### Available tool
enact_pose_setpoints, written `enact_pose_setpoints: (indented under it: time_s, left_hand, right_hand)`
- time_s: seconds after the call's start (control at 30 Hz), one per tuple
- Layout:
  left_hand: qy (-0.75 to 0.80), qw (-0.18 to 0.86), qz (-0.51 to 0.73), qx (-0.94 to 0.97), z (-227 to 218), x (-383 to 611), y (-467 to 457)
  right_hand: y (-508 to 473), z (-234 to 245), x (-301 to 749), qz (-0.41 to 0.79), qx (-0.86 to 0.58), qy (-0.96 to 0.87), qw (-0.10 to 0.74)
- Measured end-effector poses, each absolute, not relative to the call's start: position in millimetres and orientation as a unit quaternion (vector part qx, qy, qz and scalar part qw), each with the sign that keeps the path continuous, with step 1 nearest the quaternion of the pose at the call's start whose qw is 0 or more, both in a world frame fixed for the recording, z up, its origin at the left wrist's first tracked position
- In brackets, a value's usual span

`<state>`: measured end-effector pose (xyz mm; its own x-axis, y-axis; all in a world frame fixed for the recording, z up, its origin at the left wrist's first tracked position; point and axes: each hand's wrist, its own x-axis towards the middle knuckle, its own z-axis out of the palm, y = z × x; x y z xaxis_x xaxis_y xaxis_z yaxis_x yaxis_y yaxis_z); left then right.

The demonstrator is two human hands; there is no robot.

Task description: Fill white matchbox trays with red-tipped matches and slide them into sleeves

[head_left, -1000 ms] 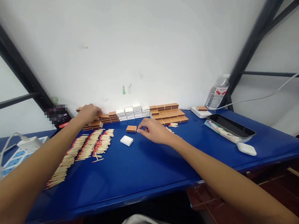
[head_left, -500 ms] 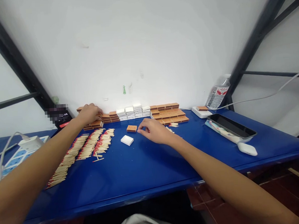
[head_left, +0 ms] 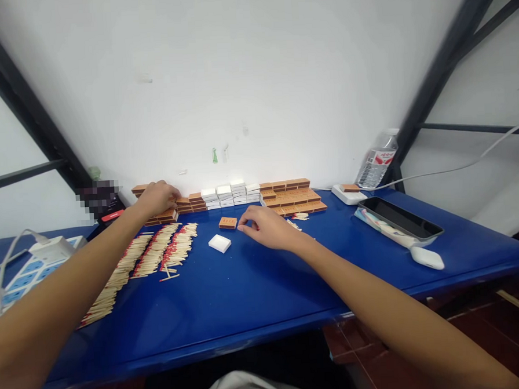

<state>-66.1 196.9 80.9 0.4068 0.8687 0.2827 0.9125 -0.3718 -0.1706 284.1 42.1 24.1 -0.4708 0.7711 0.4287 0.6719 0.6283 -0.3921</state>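
R hand (head_left: 265, 226) is just beside a flat orange cardboard matchbox (head_left: 228, 223) w/ printed top; thumb & index curl twd each other, nothing seen btwn them, can't tell if tips meet or touch the box. L hand (head_left: 159, 197) bends over the L stack of orange matchboxes (head_left: 169, 215), fingers partly hidden; can't tell if they pinch one. A smooth white box (head_left: 220, 243) lies flat nr the single matchbox, on the glossy blue table (head_left: 196, 319). Behind: blocky white stacks (head_left: 237, 194), then stepped orange rows (head_left: 294, 198). Matches (head_left: 177, 248), thin pale wood w/ red heads, fan out in slanted bands. Far R: ribbed clear plastic bottle (head_left: 377, 165).
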Motion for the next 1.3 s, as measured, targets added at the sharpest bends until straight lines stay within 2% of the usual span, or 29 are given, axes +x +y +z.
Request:
enact_pose_setpoints:
  time_s: [0.27, 0.57, 0.87, 1.3]
  left_hand:
    - [-0.521, 0.155, -0.033, -0.839, 75, -60, 195]
    - [-0.514, 0.157, -0.084, -0.839, 70, -42, 195]
    - [-0.503, 0.159, -0.069, -0.847, 67, -34, 204]
    - [-0.507, 0.263, -0.016, -0.82, 80, -27, 185]
  right_hand:
    - [44, 22, 285, 0.077, -0.418, -0.855, 0.296]
    - [43, 22, 285, 0.08, -0.414, -0.857, 0.297]
    - [44, 22, 286, 0.072, -0.413, -0.859, 0.296]
    - [44, 22, 285, 0.078, -0.415, -0.858, 0.292]
